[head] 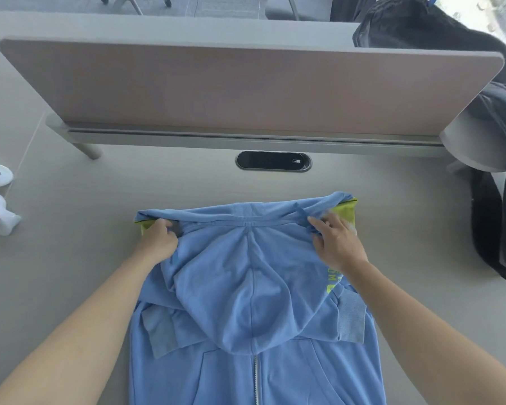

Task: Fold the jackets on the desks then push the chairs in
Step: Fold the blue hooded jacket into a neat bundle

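partway imo: blue jacket [251, 287] on the desk [70, 258] in front of the divider [246, 89] has sleeves and hood folded in, left hand [158, 242] and right hand [338, 244] each with a closed grip pinching its shoulders, dark jacket [503, 200] at the divider's right end and the chairs [135, 5] left to do

The blue jacket [251, 287] runs off the bottom edge; its lettering [333, 280] is partly covered and unreadable. The dark jacket [500, 223] is cut by the right edge.

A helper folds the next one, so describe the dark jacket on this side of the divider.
Follow the brown divider panel to its right end. The dark grey jacket lies crumpled there at the desk edge, unlike the blue hoodie in the middle and the black bundle behind the panel.
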{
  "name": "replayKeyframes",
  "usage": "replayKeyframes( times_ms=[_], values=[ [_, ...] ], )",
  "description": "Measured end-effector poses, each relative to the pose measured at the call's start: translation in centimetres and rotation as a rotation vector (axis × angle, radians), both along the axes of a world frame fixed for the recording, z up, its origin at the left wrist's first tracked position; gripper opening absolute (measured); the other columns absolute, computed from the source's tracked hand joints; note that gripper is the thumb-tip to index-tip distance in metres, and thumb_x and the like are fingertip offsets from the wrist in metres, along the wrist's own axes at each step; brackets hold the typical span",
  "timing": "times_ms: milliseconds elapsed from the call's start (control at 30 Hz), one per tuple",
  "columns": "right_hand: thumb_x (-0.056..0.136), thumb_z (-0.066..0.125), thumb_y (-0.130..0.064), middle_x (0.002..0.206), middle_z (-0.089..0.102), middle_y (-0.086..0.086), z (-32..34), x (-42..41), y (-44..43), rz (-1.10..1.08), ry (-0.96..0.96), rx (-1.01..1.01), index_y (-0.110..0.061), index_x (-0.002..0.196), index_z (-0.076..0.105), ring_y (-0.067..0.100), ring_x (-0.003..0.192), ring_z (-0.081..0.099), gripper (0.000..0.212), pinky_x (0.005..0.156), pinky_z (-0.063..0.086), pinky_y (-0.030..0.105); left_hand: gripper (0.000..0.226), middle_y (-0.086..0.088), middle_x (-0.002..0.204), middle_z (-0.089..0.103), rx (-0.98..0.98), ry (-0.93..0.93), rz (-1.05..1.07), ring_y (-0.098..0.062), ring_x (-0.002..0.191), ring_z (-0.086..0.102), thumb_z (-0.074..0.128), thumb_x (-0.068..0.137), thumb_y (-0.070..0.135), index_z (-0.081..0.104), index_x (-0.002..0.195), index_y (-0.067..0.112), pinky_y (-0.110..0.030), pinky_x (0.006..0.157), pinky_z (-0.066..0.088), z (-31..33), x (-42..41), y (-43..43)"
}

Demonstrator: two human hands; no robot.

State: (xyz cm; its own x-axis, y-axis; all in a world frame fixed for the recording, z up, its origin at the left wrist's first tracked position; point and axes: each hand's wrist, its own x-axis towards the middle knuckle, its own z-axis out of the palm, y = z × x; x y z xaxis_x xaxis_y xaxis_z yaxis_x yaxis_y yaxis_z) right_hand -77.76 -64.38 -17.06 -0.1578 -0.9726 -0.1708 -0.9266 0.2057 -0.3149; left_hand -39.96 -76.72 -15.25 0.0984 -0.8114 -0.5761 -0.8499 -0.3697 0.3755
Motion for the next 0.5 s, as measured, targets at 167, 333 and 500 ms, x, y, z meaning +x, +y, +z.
replayKeyframes(
  times_ms=[167,333,500],
  values=[
    [0.089,0.050,-0.012,0.070,0.055,0.010,0.9,-0.5,-0.1,-0.482,-0.227,0.210,-0.002,0.075,0.054,0.032,0.065,0.050,0.018,0.050,0.033,0.031,0.015,-0.015,0.097,0.066,0.087,0.379,0.381,-0.023,0.076,0.060,0.052,0.098,0.001,0.067,0.099,0.000,-0.030,0.062,0.050,-1.2,1.2,-0.2],
    [0.085,0.057,-0.022,0.070,0.061,0.006,1.9,-1.0,-0.6,-0.513,-0.304,0.583,-0.011,0.071,0.055,0.022,0.061,0.055,0.018,0.053,0.040,0.027,0.007,-0.012,0.114,0.053,-0.224,-0.205,-0.155,-0.032,0.088,0.055,0.063,0.088,0.010,0.070,0.086,0.011,-0.041,0.079,0.051,-2.2,2.7,0.3],
    [0.083,0.058,-0.017,0.099,0.052,0.002,2.2,-1.3,-3.2,-0.206,-0.015,0.194,-0.019,0.090,0.053,0.033,0.096,0.054,0.009,0.069,0.045,0.037,0.022,-0.019,0.101,0.055,-0.621,-0.359,-0.426,-0.040,0.098,0.046,0.068,0.072,-0.002,0.061,0.092,0.004,-0.051,0.080,0.043,-1.4,0.6,-0.3]
  ],
)
